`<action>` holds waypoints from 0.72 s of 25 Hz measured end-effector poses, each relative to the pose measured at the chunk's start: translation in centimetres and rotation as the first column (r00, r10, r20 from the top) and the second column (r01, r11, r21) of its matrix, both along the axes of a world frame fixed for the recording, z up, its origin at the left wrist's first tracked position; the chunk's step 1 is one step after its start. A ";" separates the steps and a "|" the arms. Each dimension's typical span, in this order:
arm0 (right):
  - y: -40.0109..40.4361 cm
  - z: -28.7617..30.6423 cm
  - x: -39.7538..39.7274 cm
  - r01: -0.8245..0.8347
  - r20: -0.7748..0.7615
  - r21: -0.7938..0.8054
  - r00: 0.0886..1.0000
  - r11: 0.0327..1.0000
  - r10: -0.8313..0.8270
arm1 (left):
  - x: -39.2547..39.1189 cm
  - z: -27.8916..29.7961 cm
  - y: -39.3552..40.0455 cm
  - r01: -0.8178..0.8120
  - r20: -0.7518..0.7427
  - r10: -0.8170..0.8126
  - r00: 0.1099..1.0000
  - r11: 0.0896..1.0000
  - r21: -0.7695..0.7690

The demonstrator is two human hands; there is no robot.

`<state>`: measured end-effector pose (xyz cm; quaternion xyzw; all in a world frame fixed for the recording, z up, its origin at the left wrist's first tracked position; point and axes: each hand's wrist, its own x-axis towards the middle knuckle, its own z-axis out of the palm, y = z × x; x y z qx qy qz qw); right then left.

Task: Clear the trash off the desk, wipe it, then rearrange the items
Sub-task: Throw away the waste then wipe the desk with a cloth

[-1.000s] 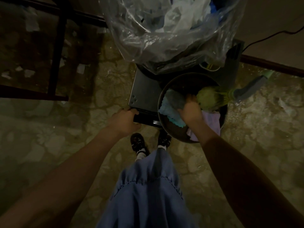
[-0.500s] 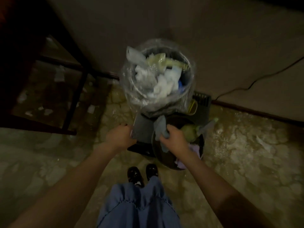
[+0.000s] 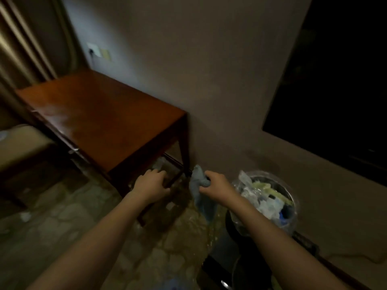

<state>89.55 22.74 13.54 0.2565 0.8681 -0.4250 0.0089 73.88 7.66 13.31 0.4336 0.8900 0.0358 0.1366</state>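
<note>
My right hand (image 3: 216, 186) grips a blue cloth (image 3: 200, 191) that hangs down from the fist, in the air between the desk and the bin. My left hand (image 3: 151, 185) is held out with its fingers curled and holds nothing, just off the desk's near right corner. The brown wooden desk (image 3: 100, 116) stands against the wall at the left, its top bare. A trash bin lined with a clear plastic bag (image 3: 267, 200) sits on the floor at the right, full of white paper and other scraps.
A dark basin (image 3: 243, 271) and a black flat thing lie on the floor below the bin. A wall socket (image 3: 94, 50) sits above the desk's far end. A pale seat (image 3: 18, 143) is at the left. Paper scraps lie under the desk.
My right hand lifted the blue cloth out of the basin and carried it up and left toward the desk. My left hand let go of the black thing. The view swung up to the desk.
</note>
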 end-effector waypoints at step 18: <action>-20.0 5.7 -43.1 -0.368 -0.059 0.072 0.926 0.927 0.373 | -34.0 6.7 -25.5 -0.409 -0.122 0.411 0.903 0.911 0.044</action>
